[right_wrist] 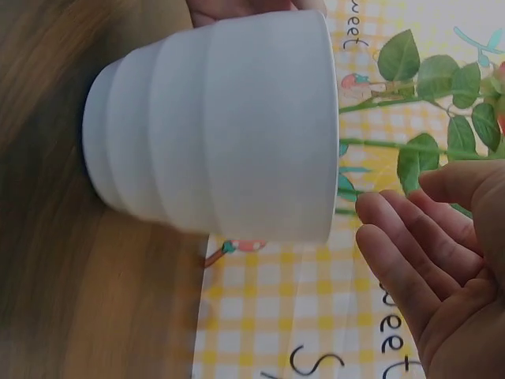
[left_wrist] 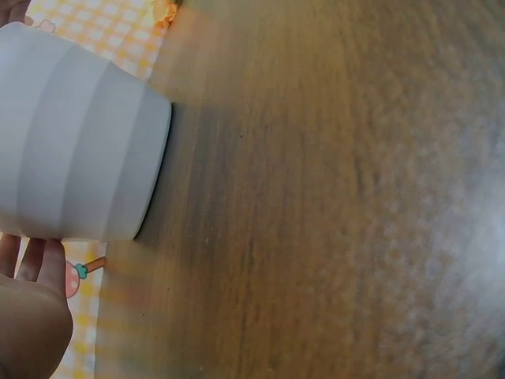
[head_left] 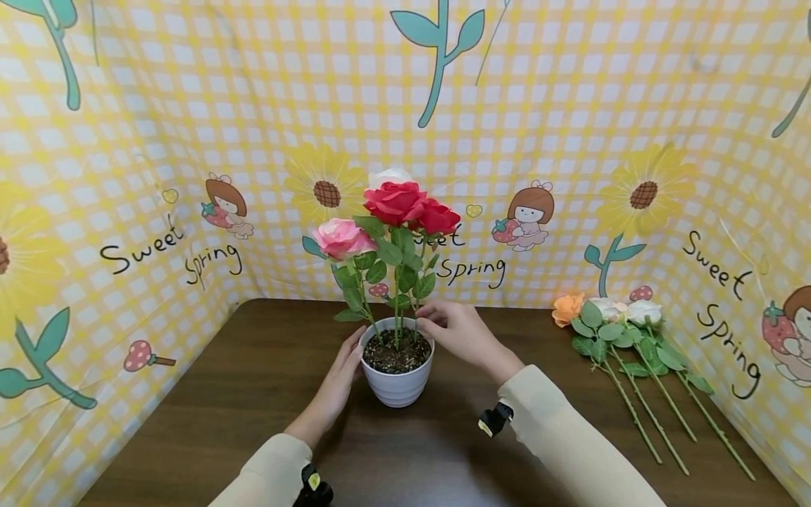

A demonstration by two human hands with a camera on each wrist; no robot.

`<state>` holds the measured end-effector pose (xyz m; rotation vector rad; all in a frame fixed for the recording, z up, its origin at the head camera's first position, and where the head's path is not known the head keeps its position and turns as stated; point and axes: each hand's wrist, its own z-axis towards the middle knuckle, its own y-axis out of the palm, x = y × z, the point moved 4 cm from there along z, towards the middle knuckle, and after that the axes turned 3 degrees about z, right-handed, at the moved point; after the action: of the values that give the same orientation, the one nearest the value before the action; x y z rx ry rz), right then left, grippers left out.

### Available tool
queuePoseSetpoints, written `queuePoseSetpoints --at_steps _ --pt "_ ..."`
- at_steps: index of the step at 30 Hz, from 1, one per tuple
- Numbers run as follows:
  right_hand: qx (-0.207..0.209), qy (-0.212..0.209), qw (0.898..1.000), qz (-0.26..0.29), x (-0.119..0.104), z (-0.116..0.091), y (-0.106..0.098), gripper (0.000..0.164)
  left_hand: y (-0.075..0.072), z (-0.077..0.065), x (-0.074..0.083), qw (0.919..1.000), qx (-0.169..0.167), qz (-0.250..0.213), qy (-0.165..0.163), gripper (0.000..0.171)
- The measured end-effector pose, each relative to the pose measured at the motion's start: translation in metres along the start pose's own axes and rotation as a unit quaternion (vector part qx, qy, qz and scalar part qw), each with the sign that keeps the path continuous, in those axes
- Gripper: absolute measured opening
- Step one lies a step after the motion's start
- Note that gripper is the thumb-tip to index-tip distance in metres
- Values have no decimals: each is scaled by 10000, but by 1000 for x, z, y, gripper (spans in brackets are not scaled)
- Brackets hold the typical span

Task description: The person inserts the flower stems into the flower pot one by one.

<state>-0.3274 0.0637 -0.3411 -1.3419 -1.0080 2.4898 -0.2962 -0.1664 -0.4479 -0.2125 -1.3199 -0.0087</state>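
Note:
A white ribbed flowerpot filled with dark soil stands upright on the table. From it rise a pink rose, a large red rose, a smaller red rose and a white rose, partly hidden behind. My left hand rests against the pot's left side with fairly straight fingers, also seen below the pot in the left wrist view. Beside the pot's right rim, my right hand is close to the rose stems, fingers loosely bent. In the right wrist view its palm shows, and no stem is visibly pinched.
Several cut roses lie on the right of the brown wooden table, among them an orange rose and a white rose. Their bare stems point toward the near right. A yellow checked cloth encloses the back and sides.

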Motion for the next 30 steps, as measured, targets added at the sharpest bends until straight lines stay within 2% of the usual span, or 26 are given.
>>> queuePoseSetpoints --at_steps 7,15,22,30 --pt "107 217 9996 -108 17 -15 -14 18 -1 0 1 10000 26 25 7 52" --pt "195 247 9987 -409 37 -39 -40 15 0 -1 1 10000 26 42 -11 52" --pt "286 439 9956 -777 66 -70 -64 14 -1 0 1 10000 49 48 9 51" --pt "411 852 9901 -1038 96 -105 -93 15 0 0 0 10000 4 -23 -30 50"
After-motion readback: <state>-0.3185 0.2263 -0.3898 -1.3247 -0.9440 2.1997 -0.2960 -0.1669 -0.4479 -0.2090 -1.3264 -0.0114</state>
